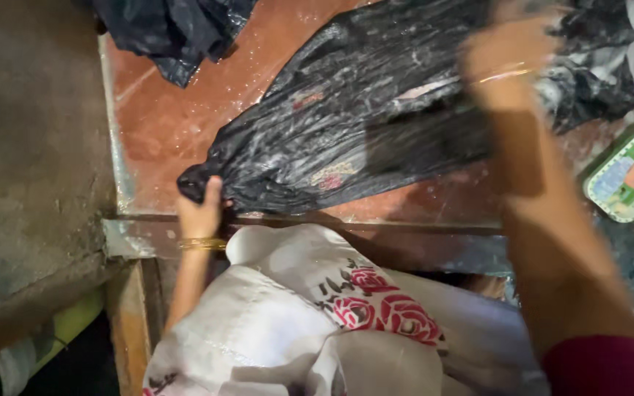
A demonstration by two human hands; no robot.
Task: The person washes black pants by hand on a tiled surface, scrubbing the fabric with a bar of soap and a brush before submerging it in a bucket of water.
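A wet, soapy black cloth (346, 125) with small embroidered patches lies stretched across a reddish-brown stone slab (177, 125). My left hand (201, 209), a gold bangle on its wrist, grips the cloth's near left end at the slab's front edge. My right hand (508, 55), blurred by motion and also wearing a bangle, presses on the cloth's far right part; whether its fingers grip the cloth is unclear.
A second dark cloth (177, 33) is bunched at the slab's far left corner. A green soap dish with an orange bar (629, 176) sits at the right. White fabric with red roses (317, 315) covers my lap below the slab. A rough grey wall (31, 147) rises at the left.
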